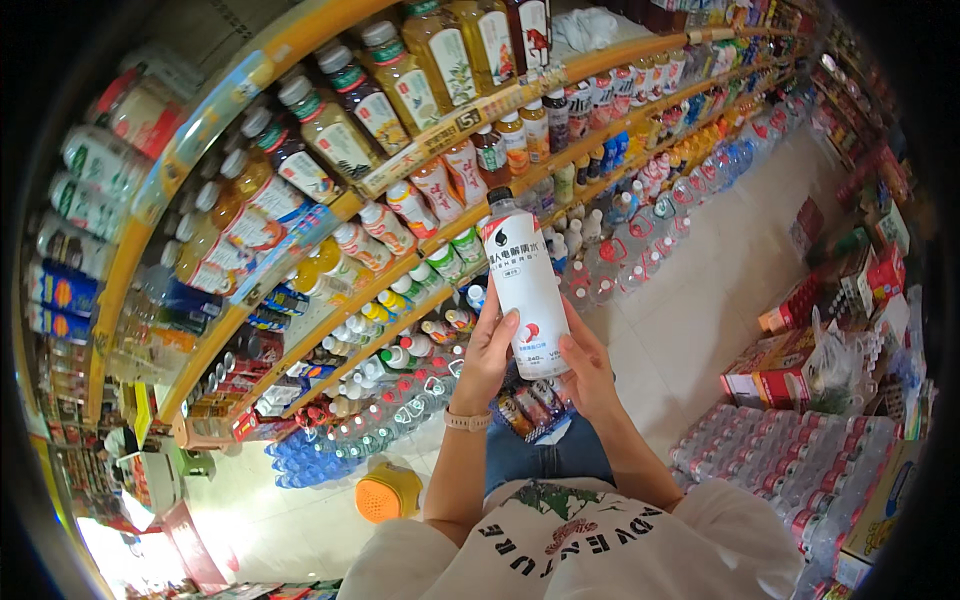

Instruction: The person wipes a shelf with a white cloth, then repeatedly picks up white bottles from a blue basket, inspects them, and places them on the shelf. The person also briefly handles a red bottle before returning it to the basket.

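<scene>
Between my two hands is a tall white-sleeved drink bottle (529, 300) with a black cap, its label and printed fruit facing me. My left hand (487, 341) grips its lower left side, thumb lying on the front. On the other side my right hand (589, 364) closes around the lower right edge, thumb near the base. The bottle tilts slightly, cap end toward the shelves. Partly hidden below it, a dark container with packaged items (525, 412) shows in front of my jeans; what supports it is out of sight.
Shelves with yellow-orange edges (585, 67) hold rows of bottled drinks (375, 112). Large water bottles (630, 255) line the floor along them. An orange-and-yellow stool (386, 495) stands at lower left. Shrink-wrapped bottle packs (787, 457) and cardboard boxes (776, 367) are stacked on the right.
</scene>
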A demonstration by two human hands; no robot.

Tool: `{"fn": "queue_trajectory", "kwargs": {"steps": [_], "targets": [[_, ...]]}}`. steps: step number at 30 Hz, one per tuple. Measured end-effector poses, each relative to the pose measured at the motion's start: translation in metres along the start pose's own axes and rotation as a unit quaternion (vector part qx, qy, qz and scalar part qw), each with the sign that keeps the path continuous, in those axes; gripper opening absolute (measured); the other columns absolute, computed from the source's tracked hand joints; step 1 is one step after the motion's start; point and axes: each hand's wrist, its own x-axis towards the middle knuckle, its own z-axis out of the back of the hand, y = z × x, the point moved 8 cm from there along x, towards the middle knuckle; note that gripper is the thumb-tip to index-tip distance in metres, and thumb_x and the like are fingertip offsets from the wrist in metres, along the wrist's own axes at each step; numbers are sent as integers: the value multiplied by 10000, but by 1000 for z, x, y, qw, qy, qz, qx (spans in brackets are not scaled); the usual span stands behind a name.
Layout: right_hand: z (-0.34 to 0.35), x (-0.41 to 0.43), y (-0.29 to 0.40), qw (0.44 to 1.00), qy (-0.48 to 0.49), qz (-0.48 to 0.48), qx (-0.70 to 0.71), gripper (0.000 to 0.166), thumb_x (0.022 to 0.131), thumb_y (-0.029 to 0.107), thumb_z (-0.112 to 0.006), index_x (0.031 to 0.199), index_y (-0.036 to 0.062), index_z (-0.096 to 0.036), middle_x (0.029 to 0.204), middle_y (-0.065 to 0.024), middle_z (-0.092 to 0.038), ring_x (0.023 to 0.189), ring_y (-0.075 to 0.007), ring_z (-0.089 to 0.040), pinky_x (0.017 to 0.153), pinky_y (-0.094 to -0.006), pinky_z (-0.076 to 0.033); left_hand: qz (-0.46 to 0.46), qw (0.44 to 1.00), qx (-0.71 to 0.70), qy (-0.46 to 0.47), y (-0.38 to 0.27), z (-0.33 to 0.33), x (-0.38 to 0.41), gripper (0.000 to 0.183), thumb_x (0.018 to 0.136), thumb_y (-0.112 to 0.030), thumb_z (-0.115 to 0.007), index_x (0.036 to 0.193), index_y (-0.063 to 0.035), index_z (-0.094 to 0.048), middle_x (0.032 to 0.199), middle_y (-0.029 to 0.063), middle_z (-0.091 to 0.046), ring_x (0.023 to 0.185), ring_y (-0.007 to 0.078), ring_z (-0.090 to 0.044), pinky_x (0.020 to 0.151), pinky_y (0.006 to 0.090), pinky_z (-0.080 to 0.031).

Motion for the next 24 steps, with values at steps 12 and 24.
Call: {"fn": "queue_trajectory", "kwargs": {"steps": [12, 24], "targets": [[-82, 21, 30, 988, 146, 20, 37, 576, 955, 137, -487, 1449, 1, -225, 1458, -76, -341, 1308, -167, -374, 1066, -333, -322, -117, 991, -14, -60, -102, -6, -19, 701, 935, -102, -536, 1491, -88, -110, 1222, 79, -562, 1030, 94, -547, 900, 259, -430], [-110, 37, 25, 978, 202, -7, 56, 583, 961, 138, -443, 1462, 12, -170, 1455, -93, -346, 1314, -194, -378, 1069, -361, -330, -169, 983, 3, -78, -137, 3, -24, 718, 926, -93, -547, 1485, -60, -98, 1252, 118, -560, 1073, 113, -553, 907, 268, -437]]}}
